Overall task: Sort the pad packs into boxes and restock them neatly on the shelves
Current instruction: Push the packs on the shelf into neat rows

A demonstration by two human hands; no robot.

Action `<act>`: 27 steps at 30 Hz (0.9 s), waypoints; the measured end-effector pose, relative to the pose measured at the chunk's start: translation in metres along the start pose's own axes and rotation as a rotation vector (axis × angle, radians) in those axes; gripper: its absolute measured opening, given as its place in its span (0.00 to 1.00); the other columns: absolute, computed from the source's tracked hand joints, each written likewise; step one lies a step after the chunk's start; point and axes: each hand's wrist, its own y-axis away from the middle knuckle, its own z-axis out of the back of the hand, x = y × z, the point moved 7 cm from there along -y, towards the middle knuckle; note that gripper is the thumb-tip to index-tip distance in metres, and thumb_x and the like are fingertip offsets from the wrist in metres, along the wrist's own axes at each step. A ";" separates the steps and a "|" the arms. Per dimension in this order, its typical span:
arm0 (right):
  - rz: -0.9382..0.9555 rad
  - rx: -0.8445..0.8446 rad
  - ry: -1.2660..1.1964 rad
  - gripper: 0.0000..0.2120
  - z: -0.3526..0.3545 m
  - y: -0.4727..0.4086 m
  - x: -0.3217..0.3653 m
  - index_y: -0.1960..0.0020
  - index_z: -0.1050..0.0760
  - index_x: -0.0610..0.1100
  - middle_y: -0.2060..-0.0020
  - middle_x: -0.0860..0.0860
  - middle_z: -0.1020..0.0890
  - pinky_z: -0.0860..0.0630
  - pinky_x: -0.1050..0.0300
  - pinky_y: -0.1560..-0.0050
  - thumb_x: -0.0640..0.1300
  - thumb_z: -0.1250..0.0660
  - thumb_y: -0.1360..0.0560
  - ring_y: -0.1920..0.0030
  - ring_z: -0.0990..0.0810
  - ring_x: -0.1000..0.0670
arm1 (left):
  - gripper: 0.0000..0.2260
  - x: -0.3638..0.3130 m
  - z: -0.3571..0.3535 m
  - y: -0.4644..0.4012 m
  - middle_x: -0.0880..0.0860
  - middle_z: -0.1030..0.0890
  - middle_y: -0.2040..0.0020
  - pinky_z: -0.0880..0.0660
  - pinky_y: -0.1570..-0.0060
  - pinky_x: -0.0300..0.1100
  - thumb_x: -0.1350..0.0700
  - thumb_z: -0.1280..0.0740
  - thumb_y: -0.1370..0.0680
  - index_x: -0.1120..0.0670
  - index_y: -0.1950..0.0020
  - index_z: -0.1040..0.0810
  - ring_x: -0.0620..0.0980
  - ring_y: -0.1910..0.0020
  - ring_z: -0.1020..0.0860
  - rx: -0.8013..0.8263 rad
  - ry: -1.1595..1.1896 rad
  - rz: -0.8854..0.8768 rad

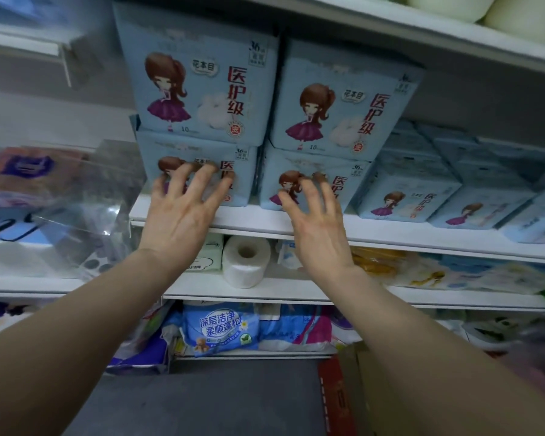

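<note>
The left hand (178, 212) is spread wide, holding nothing, its fingertips (183, 169) pressed against the front of the lower left pad pack (199, 171). The right hand (317, 220) is likewise open and empty, fingers slightly bent, tips on the face of the lower right pad pack (312, 184) just beside it. Both packs stand on the white shelf (265, 223), each with a second pack stacked on top: the upper left pad pack (199, 89) and the upper right pad pack (343, 111). To the right along that shelf lie more blue packs (409, 196), set further back and lower. Under the shelf sits a toilet roll (246, 262).

This looks like the restocking step: squaring the two stacks up on the shelf. The next move probably calls for an even push from both hands, low and gentle, so the top packs do not tip forward.
</note>
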 end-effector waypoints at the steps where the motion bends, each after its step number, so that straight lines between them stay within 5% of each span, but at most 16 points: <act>1: -0.006 -0.041 -0.014 0.38 0.009 0.002 -0.002 0.33 0.26 0.46 0.33 0.39 0.29 0.27 0.33 0.40 0.29 0.24 0.40 0.33 0.33 0.34 | 0.32 -0.001 0.006 0.002 0.59 0.32 0.30 0.32 0.41 0.63 0.63 0.27 0.29 0.52 0.27 0.32 0.64 0.34 0.33 -0.026 0.007 -0.014; 6: -0.030 -0.220 0.006 0.37 0.054 -0.005 -0.017 0.29 0.32 0.50 0.34 0.40 0.30 0.34 0.35 0.36 0.33 0.24 0.34 0.33 0.33 0.36 | 0.30 -0.005 0.051 -0.007 0.60 0.30 0.30 0.38 0.35 0.60 0.67 0.32 0.27 0.52 0.26 0.32 0.63 0.33 0.33 -0.247 -0.036 -0.135; 14: -0.071 -0.159 0.074 0.35 0.053 -0.033 -0.021 0.30 0.30 0.46 0.36 0.41 0.32 0.27 0.32 0.44 0.38 0.21 0.35 0.38 0.35 0.36 | 0.38 -0.001 0.053 -0.033 0.57 0.37 0.29 0.35 0.39 0.66 0.66 0.26 0.33 0.50 0.25 0.35 0.63 0.32 0.39 -0.094 -0.048 -0.042; 21: -0.059 -0.172 -0.005 0.36 0.052 -0.028 -0.024 0.28 0.35 0.48 0.34 0.41 0.34 0.31 0.30 0.37 0.37 0.24 0.31 0.34 0.37 0.36 | 0.37 0.000 0.050 -0.030 0.58 0.35 0.29 0.37 0.35 0.63 0.65 0.25 0.33 0.52 0.26 0.34 0.63 0.32 0.38 -0.116 -0.036 -0.041; 24: -0.150 -0.227 -0.125 0.31 0.058 -0.013 -0.037 0.29 0.35 0.45 0.34 0.38 0.34 0.32 0.30 0.34 0.39 0.26 0.28 0.33 0.37 0.34 | 0.35 0.006 0.053 -0.017 0.61 0.32 0.32 0.37 0.34 0.62 0.64 0.23 0.34 0.56 0.29 0.31 0.65 0.34 0.35 -0.185 0.033 -0.028; 27: -0.409 -0.201 -0.292 0.32 0.060 -0.003 -0.061 0.28 0.38 0.40 0.31 0.35 0.36 0.32 0.37 0.31 0.42 0.26 0.27 0.31 0.35 0.34 | 0.35 0.027 0.052 -0.002 0.66 0.36 0.31 0.38 0.32 0.64 0.60 0.23 0.31 0.61 0.28 0.35 0.68 0.32 0.38 -0.188 0.231 0.224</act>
